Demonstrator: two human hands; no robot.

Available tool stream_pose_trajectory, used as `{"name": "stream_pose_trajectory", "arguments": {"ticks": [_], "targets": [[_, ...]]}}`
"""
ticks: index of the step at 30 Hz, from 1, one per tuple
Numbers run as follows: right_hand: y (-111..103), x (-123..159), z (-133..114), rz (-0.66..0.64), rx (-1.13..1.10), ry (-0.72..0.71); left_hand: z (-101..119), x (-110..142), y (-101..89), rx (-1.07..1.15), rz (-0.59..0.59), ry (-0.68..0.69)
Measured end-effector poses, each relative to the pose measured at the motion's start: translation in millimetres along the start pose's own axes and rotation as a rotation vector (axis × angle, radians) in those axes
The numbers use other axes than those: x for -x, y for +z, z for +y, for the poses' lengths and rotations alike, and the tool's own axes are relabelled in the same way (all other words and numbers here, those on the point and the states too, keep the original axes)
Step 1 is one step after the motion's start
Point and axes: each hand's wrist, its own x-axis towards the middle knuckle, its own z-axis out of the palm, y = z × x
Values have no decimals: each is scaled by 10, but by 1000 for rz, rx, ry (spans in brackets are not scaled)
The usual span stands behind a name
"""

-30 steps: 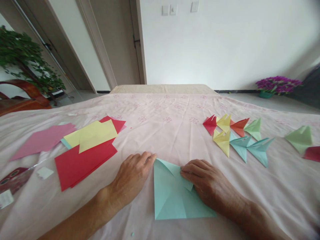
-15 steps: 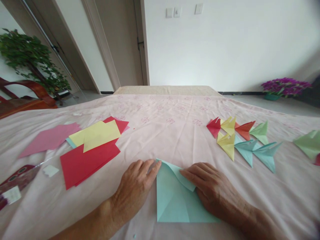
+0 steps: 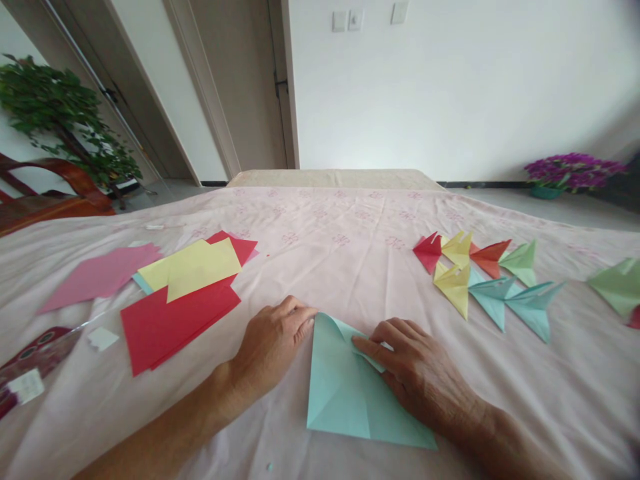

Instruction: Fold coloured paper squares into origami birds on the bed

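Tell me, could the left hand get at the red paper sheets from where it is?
Probably yes: the left hand is close beside the red paper sheets, with just tablecloth between. Its fingertips are at the turquoise paper's corner, though, so it would have to leave that.

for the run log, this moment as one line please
left hand: at turquoise paper's far-left corner | right hand: on its folded flap | origami pieces: rightward

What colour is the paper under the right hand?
The paper is pale blue-green; the head view shows it best.
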Motion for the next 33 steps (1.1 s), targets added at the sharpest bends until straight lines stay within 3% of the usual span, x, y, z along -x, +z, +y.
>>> {"name": "stream_pose_trajectory", "arguments": {"ticks": [5,14,25,33], "targets": [[45,-5,44,20,-77,72,-64,-173,-23,106,-23,-68],[66,-9,110,85,-125,58,-108,-359,44,164,-3,36],[62,12,101,80,-16,-29,-143,-317,150,-68,106,268],[18,-9,76,38,11,-39,-102,-323,115,-185,103,326]]}}
